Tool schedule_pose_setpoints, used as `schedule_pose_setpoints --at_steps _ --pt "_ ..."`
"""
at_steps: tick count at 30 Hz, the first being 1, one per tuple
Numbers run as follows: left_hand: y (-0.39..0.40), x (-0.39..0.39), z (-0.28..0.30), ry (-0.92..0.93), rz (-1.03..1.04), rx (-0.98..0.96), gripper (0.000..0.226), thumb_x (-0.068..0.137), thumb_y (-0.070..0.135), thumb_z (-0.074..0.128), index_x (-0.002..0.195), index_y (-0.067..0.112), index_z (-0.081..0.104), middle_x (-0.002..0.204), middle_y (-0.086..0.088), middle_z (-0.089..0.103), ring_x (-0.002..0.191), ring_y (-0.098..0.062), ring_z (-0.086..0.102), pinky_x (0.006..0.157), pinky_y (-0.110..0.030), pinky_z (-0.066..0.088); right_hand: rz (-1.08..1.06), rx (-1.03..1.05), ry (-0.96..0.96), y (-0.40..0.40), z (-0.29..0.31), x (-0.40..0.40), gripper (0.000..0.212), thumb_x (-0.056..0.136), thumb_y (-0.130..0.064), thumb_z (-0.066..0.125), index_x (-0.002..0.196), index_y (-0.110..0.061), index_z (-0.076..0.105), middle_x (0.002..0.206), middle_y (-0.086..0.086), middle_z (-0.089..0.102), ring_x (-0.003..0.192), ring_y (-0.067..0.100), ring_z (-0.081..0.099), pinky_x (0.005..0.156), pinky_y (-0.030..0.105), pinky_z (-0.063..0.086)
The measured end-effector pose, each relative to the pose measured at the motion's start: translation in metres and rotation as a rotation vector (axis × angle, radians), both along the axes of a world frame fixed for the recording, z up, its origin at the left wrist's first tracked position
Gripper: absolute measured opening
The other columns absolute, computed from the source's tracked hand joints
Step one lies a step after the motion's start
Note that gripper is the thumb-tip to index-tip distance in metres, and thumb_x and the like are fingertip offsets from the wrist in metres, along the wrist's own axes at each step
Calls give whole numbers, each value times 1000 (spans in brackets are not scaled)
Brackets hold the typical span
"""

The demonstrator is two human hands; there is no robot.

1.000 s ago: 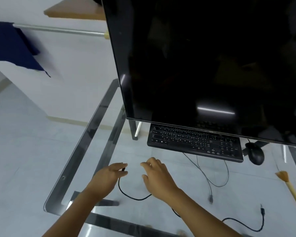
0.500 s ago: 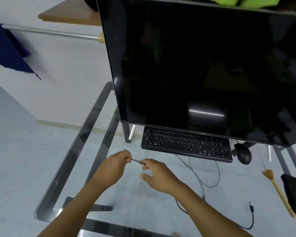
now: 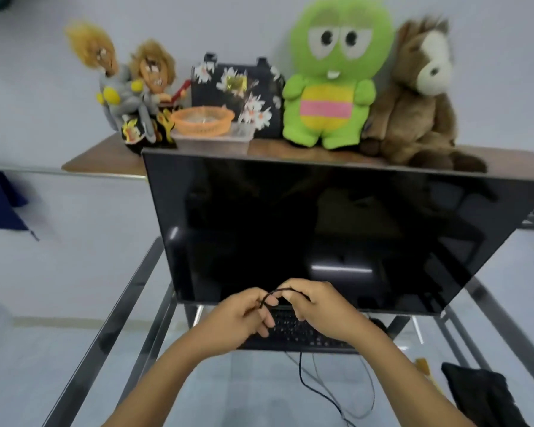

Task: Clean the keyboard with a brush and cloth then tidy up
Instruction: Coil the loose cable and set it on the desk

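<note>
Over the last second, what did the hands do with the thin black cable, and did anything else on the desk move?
Both hands, left hand and right hand, picked the cable end up off the glass and raised it in front of the monitor, bent into a loop. The camera tilted upward. The keyboard, brush and black cloth stayed put.

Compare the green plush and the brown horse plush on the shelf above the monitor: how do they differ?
The green plush is bright green with a yellow and pink striped belly; the brown horse plush is shaggy brown with a white face patch. The green plush faces the camera squarely with short arms out; the horse plush has its head turned sideways and sits slumped. The green plush has a wide round head; the horse's is narrower. Both sit upright, side by side, on the wooden shelf.
</note>
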State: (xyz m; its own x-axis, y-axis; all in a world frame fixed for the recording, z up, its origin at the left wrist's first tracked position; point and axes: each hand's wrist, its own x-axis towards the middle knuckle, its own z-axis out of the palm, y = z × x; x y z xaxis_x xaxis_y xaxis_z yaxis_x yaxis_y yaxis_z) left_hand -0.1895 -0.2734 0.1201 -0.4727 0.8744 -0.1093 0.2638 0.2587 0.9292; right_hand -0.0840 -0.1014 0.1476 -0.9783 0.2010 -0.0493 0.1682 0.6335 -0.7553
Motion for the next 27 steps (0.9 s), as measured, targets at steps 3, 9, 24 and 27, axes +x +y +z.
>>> schedule_pose_setpoints --at_steps 3,9,24,27 --pt "22 21 40 -84 -12 86 30 102 32 38 104 13 61 82 -4 69 72 -20 64 72 -34 51 0 33 56 14 31 16 24 100 -30 44 100 -41 65 65 -5 61 61 3 51 61 25 46" --pt "56 52 111 -377 -80 341 42 99 36 37 93 4 63 68 -8 60 55 -18 54 59 -28 45 -26 -14 241 39 79 35 22 100 -23 46 93 -28 66 81 10 68 70 20 61 71 41 54" --pt "104 51 209 -148 229 934 29 100 15 42 124 13 59 121 -1 67 116 -10 60 100 -26 45 -40 -3 263 42 112 42 16 99 -27 49 98 -24 65 60 -7 56 55 6 52 58 28 49" --pt "97 36 204 470 406 782 27 99 16 45 117 20 65 113 18 65 110 4 57 97 -15 41 -40 76 263 47 114 46 16 98 -28 51 97 -26 67 61 -13 59 54 2 49 52 21 41"
